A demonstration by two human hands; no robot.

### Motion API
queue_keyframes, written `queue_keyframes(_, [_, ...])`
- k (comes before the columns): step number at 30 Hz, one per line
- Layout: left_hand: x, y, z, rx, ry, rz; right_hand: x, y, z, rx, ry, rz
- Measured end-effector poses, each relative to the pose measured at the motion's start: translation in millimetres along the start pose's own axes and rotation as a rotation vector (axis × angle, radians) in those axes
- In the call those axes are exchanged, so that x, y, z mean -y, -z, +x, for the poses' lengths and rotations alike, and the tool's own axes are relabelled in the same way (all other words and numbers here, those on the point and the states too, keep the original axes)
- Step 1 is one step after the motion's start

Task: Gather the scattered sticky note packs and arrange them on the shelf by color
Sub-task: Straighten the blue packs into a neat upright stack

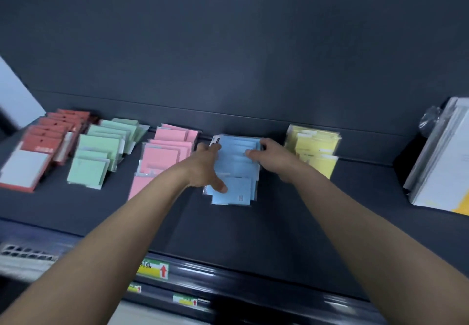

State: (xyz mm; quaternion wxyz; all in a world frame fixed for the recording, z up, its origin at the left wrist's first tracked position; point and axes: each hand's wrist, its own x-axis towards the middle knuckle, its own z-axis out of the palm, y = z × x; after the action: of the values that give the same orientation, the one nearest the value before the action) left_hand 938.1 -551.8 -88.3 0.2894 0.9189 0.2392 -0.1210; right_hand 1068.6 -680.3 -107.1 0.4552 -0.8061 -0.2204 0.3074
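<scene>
Now both my hands are on the blue packs (234, 169), which sit in a leaning row at centre frame on the shelf (253, 228). My left hand (204, 169) is spread wide against the row's left side, thumb pressing down on the front pack and fingertips reaching to the back one. My right hand (272, 158) curls loosely over the row's upper right edge, fingers bent onto the pack tops. Neither hand has lifted anything; they bracket the row, as if squaring it up.

By my reckoning the task is close to finished. Colours already stand in separate rows across the frame: red packs (43, 144) at far left, green packs (101, 147) beside them, pink packs (162, 157) left of centre, then blue, then yellow packs (313, 149) right of centre. I see no stray pack on the bare shelf in front. What seems left is tidying, since the pink and blue rows look a bit fanned and uneven.

The shelf is dark and matte, with a dark back panel (228, 45) filling the upper frame. A white stack (441, 162) of other stock leans at the right edge. Price tags (152, 269) run along the shelf lip at the bottom.
</scene>
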Motion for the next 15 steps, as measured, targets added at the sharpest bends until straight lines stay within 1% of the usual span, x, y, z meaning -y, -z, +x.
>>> queue_keyframes(3, [5.3, -7.6, 4.9, 0.001, 0.017, -0.026, -1.4, -3.3, 13.3, -0.022, -0.084, 0.142])
queue_keyframes(7, [11.9, -9.1, 13.2, -0.002, 0.014, -0.143, -0.5, -4.0, 25.3, -0.082, -0.183, 0.231])
queue_keyframes(12, [13.5, -4.0, 18.7, 0.001, -0.034, -0.202, -2.2, -6.5, 36.4, -0.16, -0.245, 0.287])
queue_keyframes(15, [13.6, -2.9, 19.2, -0.007, -0.082, -0.212, -1.2, -7.6, 41.4, -0.146, -0.261, 0.294])
